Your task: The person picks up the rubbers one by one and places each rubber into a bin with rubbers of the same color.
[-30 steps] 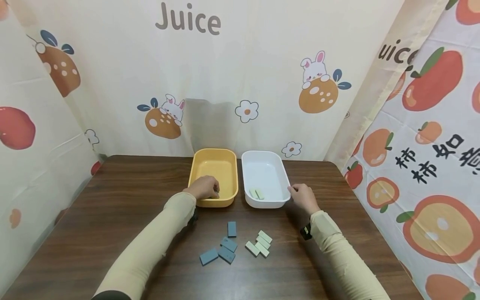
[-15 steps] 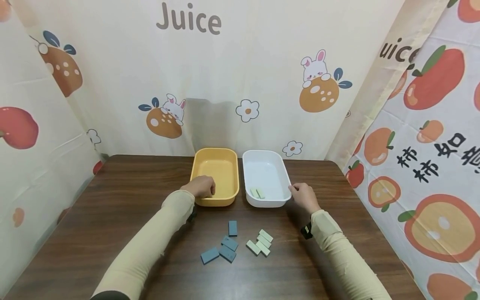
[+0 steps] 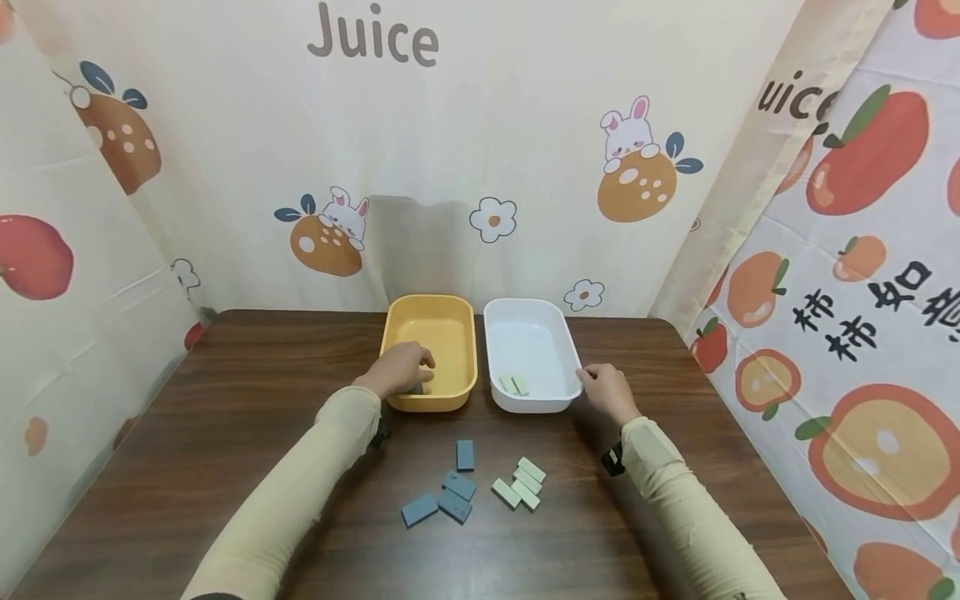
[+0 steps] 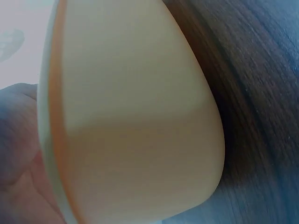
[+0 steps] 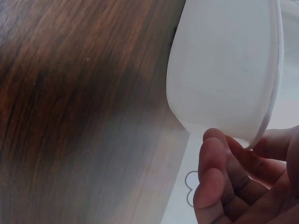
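My left hand (image 3: 399, 368) reaches over the front left corner of the yellow bin (image 3: 468, 350), its fingers loosely bent and spread a little. Beneath them a dark blue rectangular block (image 3: 417, 388) shows inside the bin, partly hidden by the hand. In the left wrist view the bin's wall (image 4: 140, 93) hides most of the hand. My right hand (image 3: 609, 392) pinches the right rim of the white bin (image 3: 528, 333); the right wrist view shows thumb and finger at that rim (image 5: 273, 93). Two pale green blocks (image 3: 514, 385) lie in the white bin.
Several flat blue blocks (image 3: 455, 506) lie on the brown wooden table (image 3: 300, 467) in front of the bins. Right of them is a small cluster of pale green blocks (image 3: 527, 483). A fruit-print curtain (image 3: 525, 167) hangs close behind the bins.
My left hand has dipped into the yellow bin, then risen slightly with its fingers loosening; a dark blue block now shows under it. My right hand stays at the white bin's rim.
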Demonstrator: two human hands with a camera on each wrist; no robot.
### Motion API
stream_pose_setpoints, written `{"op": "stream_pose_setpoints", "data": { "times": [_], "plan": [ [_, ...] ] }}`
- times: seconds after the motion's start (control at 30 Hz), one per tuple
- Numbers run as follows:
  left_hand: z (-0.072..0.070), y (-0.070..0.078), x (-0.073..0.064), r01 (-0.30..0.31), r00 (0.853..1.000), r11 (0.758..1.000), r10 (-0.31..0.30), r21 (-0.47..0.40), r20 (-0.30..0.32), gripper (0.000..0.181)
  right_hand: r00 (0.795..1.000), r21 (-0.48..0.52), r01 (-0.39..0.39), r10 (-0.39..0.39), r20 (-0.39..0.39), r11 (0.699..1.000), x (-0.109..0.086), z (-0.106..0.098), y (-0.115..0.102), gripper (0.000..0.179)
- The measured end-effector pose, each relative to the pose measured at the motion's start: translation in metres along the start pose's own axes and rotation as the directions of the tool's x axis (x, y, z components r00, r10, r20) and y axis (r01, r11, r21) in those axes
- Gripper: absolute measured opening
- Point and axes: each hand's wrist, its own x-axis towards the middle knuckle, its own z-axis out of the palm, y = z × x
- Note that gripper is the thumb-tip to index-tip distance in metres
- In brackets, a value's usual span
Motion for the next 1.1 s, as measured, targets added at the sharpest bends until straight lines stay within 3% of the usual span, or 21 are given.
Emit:
{"op": "stream_pose_setpoints", "data": {
  "times": [0.33, 0.57, 0.7, 0.87, 1.1],
  "plan": [
    [-0.006, 0.001, -0.009, 0.014, 0.995, 1.000, -0.012, 0.019, -0.104, 0.026, 1.000, -0.004, -0.009, 0.009, 0.004, 1.000, 0.000, 0.000, -0.001, 0.034],
    [-0.011, 0.001, -0.021, 0.002, 0.980, 1.000, -0.002, -0.003, -0.199, 0.024, 1.000, -0.002, -0.022, 0.022, 0.018, 1.000, 0.000, 0.000, -0.002, 0.035],
    [-0.013, 0.001, -0.027, 0.064, 0.970, 0.997, -0.070, -0.032, -0.234, 0.028, 0.999, 0.003, -0.026, 0.026, 0.020, 1.000, 0.000, 0.000, -0.001, 0.036],
    [-0.014, 0.002, -0.033, 0.154, 0.947, 0.984, -0.173, -0.089, -0.272, 0.033, 1.000, 0.005, -0.020, 0.020, 0.012, 1.000, 0.001, 0.000, 0.001, 0.035],
    [-0.014, -0.002, -0.039, 0.164, 0.930, 0.981, -0.189, -0.104, -0.314, 0.033, 1.000, 0.015, -0.015, 0.014, 0.014, 1.000, 0.002, 0.000, 0.002, 0.035]
  ]
}}
